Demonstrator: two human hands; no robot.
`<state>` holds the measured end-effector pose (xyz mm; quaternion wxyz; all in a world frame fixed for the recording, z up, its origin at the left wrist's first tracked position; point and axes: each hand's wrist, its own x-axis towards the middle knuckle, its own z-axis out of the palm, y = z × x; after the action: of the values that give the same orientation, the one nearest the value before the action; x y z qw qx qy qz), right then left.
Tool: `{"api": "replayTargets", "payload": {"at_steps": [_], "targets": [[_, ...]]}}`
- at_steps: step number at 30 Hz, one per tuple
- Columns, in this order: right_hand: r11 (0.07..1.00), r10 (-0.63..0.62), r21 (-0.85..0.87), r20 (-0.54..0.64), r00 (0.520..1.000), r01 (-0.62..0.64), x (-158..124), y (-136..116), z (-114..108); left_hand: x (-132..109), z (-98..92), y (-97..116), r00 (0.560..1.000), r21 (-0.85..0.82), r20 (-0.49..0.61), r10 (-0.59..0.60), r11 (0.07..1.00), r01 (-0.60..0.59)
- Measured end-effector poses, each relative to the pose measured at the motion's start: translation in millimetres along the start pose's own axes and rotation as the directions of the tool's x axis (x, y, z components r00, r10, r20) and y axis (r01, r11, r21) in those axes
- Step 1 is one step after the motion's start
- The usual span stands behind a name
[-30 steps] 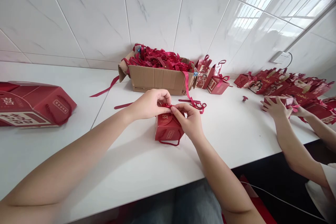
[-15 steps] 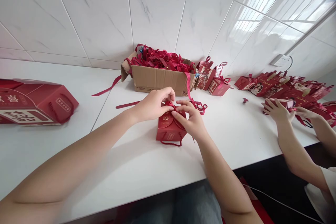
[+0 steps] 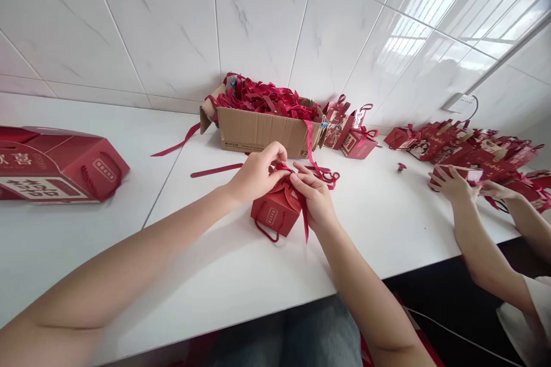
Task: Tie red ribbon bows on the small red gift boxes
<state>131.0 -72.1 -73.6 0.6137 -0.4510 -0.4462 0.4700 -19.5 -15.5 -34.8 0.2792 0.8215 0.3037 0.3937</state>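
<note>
A small red gift box [image 3: 275, 212] with a rope handle stands on the white table in front of me. Both my hands meet over its top, pinching a red ribbon [image 3: 305, 221]. My left hand [image 3: 261, 172] is closed on the ribbon at the box's upper left side. On the right, my right hand [image 3: 316, 195] grips it between thumb and fingers, and one ribbon end hangs down beside the box. My fingers hide part of the ribbon where they meet.
Behind my hands stands a cardboard box [image 3: 262, 129] full of red ribbons. A larger red box [image 3: 60, 169] lies at left. Finished-looking red boxes [image 3: 360, 143] stand right of the carton. A co-worker's hands [image 3: 454, 183] hold another box at far right, near several red bags [image 3: 469, 149].
The small box has turned, its handled end now facing more to the left. The ribbon end has come into view below my right hand. Both hands still pinch the ribbon.
</note>
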Motion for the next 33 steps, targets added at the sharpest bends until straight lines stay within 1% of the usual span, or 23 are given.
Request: {"api": "replayTargets", "payload": {"at_steps": [3,5,7,8,9,10,12,13,14,18,21,23,25,28,31,33], "targets": [[0.998,0.038,0.048,-0.059,0.998,-0.035,0,-2,1,-1,3.0,-1,0.999,0.142,-0.032,-0.017,0.99,0.021],[0.999,0.031,0.013,-0.074,0.997,-0.03,-1,-4,2,-2,-1.7,6,0.997,0.294,-0.078,-0.017,0.955,0.04],[0.999,0.014,-0.037,-0.079,0.997,-0.017,-3,-6,4,-4,-10.4,17,0.991,0.433,-0.128,-0.032,0.897,0.085],[0.998,0.006,-0.059,-0.078,0.997,-0.01,-3,-6,4,-5,-15.0,24,0.99,0.478,-0.123,-0.063,0.871,0.115],[0.997,-0.002,-0.08,-0.076,0.997,-0.004,-4,-7,5,-6,-19.1,30,0.99,0.5,-0.083,-0.11,0.855,0.137],[0.995,-0.01,-0.1,-0.072,0.997,0.003,-5,-7,5,-8,-22.2,35,0.986,0.497,-0.003,-0.168,0.855,0.147],[0.991,-0.02,-0.137,-0.063,0.998,0.011,-5,-8,5,-10,-24.1,42,0.955,0.456,0.164,-0.246,0.878,0.148],[0.989,-0.023,-0.15,-0.06,0.998,0.014,-6,-8,6,-11,-23.1,43,0.942,0.443,0.213,-0.261,0.885,0.145],[0.987,-0.026,-0.159,-0.061,0.998,0.016,-6,-8,6,-11,-21.1,42,0.938,0.444,0.227,-0.261,0.885,0.139],[0.987,-0.043,-0.157,-0.091,0.995,0.029,-5,-5,7,-8,-10.9,29,0.968,0.493,0.152,-0.198,0.864,0.099],[0.984,-0.051,-0.173,-0.115,0.992,0.03,-5,-3,8,-3,-7.3,15,0.983,0.475,0.106,-0.153,0.876,0.085],[0.982,-0.042,-0.188,-0.131,0.99,0.017,-4,-2,9,1,-7.3,6,0.992,0.453,0.079,-0.098,0.89,0.051],[0.977,-0.019,-0.213,-0.148,0.989,-0.013,-4,-1,9,5,-9.2,-3,0.996,0.403,0.085,-0.015,0.915,-0.02],[0.956,0.006,-0.289,-0.149,0.989,-0.049,-5,-2,8,10,-14.7,-15,0.987,0.26,0.138,0.084,0.958,-0.118],[0.937,-0.003,-0.347,-0.109,0.994,-0.035,-7,-6,6,12,-20.5,-24,0.977,0.123,0.174,0.127,0.981,-0.15],[0.935,-0.013,-0.353,-0.086,0.996,-0.018,-7,-7,6,12,-22.1,-28,0.975,0.08,0.168,0.144,0.984,-0.159]]}}
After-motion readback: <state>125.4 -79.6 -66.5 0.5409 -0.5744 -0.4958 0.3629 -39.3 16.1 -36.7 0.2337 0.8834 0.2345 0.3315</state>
